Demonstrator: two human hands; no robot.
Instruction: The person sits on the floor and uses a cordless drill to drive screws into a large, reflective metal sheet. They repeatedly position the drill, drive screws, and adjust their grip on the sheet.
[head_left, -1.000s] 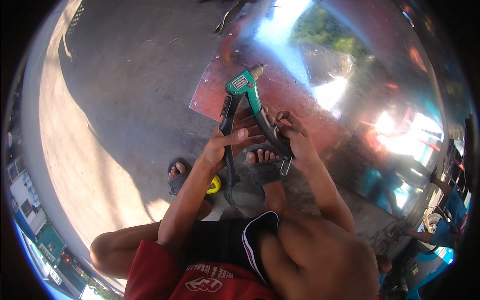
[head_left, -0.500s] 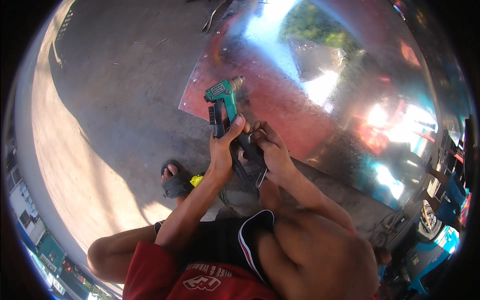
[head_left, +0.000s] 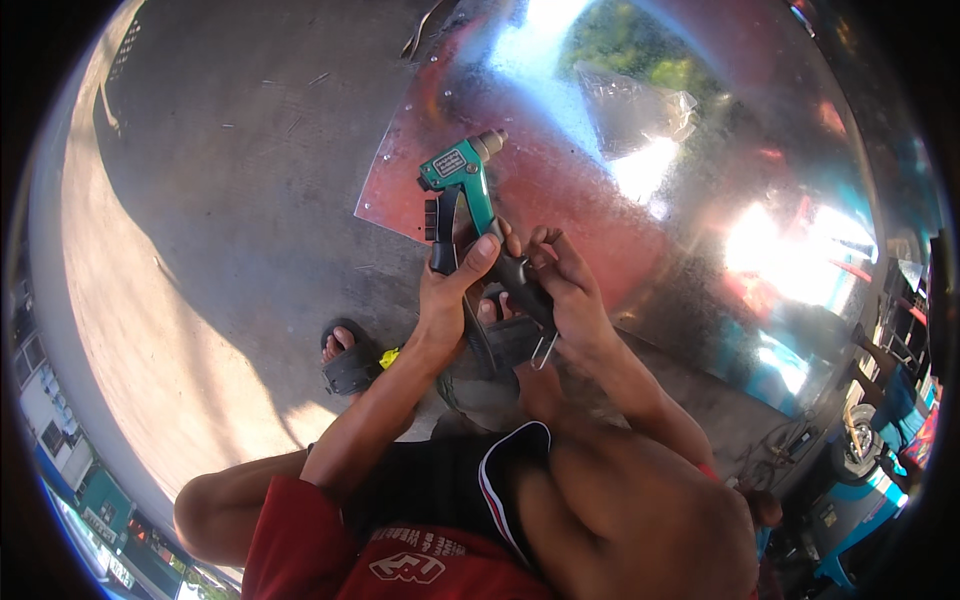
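Rivet gun has shifted slightly right and far vs half a second ago; right hand went right with it. Metal sheet sits about where it was.

Gun is between the hands, raised in front of the body. Long axis runs far-left to near-right; nose points far and right, over the sheet in this view. Handles spread: left handle passes under the left hand, right handle slants toward the right hand. Left hand is closer to the head and has the gun, thumb laid across between the handles, fingertips showing past the right handle. Right hand is beside the right handle's near end, fingers curled, wire loop hanging just to its near-left.

Can't tell if the right fingers pinch something small or just rest on the handle. Most left fingers hidden behind the gun. Yellow tape measure mostly behind the left forearm. Glare washes out parts of the sheet.
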